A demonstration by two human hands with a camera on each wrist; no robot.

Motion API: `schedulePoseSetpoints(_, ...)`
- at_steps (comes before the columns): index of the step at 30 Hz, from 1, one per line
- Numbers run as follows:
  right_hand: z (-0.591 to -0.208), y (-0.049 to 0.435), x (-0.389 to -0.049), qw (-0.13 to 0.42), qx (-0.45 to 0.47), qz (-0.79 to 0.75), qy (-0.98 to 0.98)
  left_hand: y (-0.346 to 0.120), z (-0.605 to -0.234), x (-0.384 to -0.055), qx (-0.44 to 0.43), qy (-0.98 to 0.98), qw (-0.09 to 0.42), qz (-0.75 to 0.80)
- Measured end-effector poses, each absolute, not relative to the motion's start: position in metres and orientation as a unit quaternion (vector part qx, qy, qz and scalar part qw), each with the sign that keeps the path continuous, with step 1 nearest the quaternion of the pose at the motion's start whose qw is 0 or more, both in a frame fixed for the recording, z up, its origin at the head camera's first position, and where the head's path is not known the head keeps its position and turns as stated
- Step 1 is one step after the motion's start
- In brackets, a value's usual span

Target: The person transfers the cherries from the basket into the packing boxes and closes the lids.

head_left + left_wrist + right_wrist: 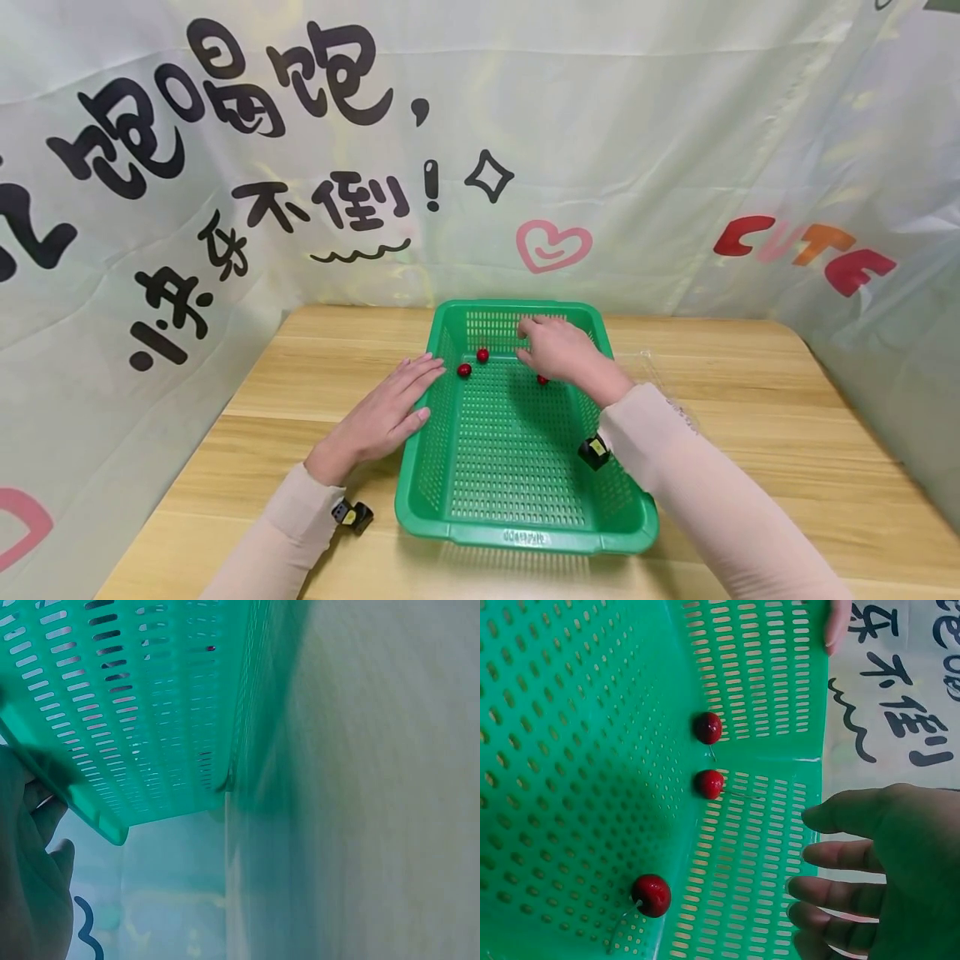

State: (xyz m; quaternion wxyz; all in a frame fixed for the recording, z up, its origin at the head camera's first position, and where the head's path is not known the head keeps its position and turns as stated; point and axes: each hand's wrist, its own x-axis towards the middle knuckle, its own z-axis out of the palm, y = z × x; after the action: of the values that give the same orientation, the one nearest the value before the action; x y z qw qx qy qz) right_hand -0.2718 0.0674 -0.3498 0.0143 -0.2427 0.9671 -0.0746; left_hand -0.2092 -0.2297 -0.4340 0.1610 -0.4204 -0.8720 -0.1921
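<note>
A green perforated plastic basket (525, 533) stands on the wooden table. Inside it lie three dark red cherries: one near the far left corner (482, 355), another by the left wall (464, 370), and a third (542, 379) partly behind my right hand. Thin stems show in the right wrist view. My left hand (386, 408) rests on the basket's left rim, fingers extended. Over the far right part of the basket hovers my right hand (558, 346). Its fingers (840, 896) are spread and loosely bent, apart from the cherries, with nothing between them.
To the right of the basket, partly behind my right sleeve, lies a clear plastic item (660, 375), its kind hard to make out. A printed fabric backdrop (637, 167) hangs behind the wooden table (780, 433) and along both sides.
</note>
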Motion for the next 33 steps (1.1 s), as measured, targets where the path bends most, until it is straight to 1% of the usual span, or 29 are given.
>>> schedulePoseSetpoints(9,-0.357,0.068,-0.279,0.047,-0.238,-0.079,0.967,-0.229,-0.434,-0.208,-0.420,-0.872,0.160,-0.194)
schedulePoseSetpoints(16,-0.367,0.065,-0.278,0.074,-0.254,-0.045,0.963,-0.230,-0.434,-0.208,-0.419,-0.872,0.160,-0.194)
schedulePoseSetpoints(25,-0.377,0.067,-0.281,0.146,-0.238,-0.017,0.960,-0.230,-0.432,-0.208,-0.419,-0.873,0.160,-0.192)
schedulePoseSetpoints(28,-0.379,0.065,-0.281,0.155,-0.227,-0.002,0.962,-0.229,-0.433,-0.209,-0.417,-0.874,0.158,-0.192)
schedulePoseSetpoints(33,-0.383,0.064,-0.279,0.150,-0.201,0.020,0.968,-0.229,-0.434,-0.209,-0.417,-0.874,0.157,-0.195)
